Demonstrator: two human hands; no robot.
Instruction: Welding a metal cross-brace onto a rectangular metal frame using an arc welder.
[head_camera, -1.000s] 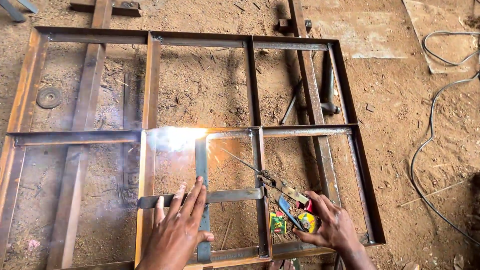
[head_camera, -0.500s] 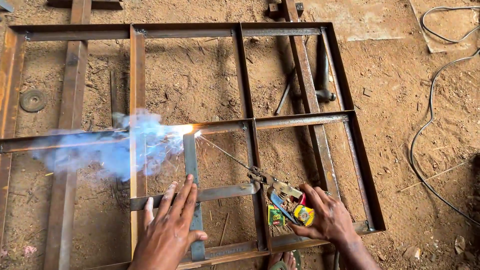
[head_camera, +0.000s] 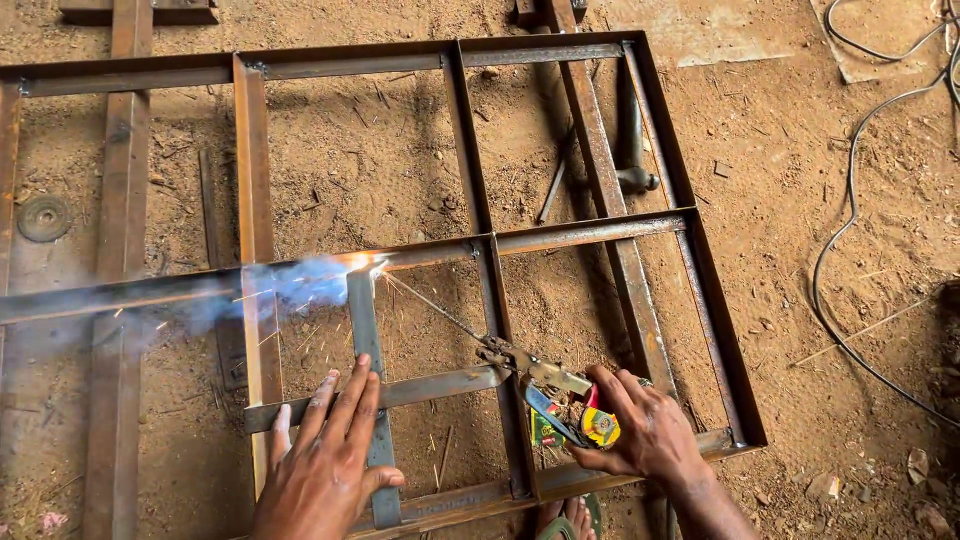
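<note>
A rusty steel frame (head_camera: 250, 150) of welded bars lies flat on sandy ground. My left hand (head_camera: 325, 470) presses flat, fingers spread, on a short grey upright bar (head_camera: 365, 325) and a loose cross bar (head_camera: 430, 388). My right hand (head_camera: 645, 435) grips a welding electrode holder (head_camera: 550, 385) with colourful tape on its handle. Its thin rod (head_camera: 430, 305) reaches up-left to the top of the grey bar, where a bright arc (head_camera: 365, 262) glows. Bluish smoke (head_camera: 290, 285) and sparks drift left from the weld.
A hammer (head_camera: 630, 140) and a loose rod (head_camera: 555, 190) lie inside the frame's upper right cell. A round grinding disc (head_camera: 43, 217) sits at far left. A black cable (head_camera: 850, 280) curves over the dirt on the right. A sandalled foot (head_camera: 570, 515) shows at the bottom edge.
The wide white flash shrank to a small glow at the joint, and the smoke cloud thinned and drifted left. Both hands have kept their places while the camera shifted slightly.
</note>
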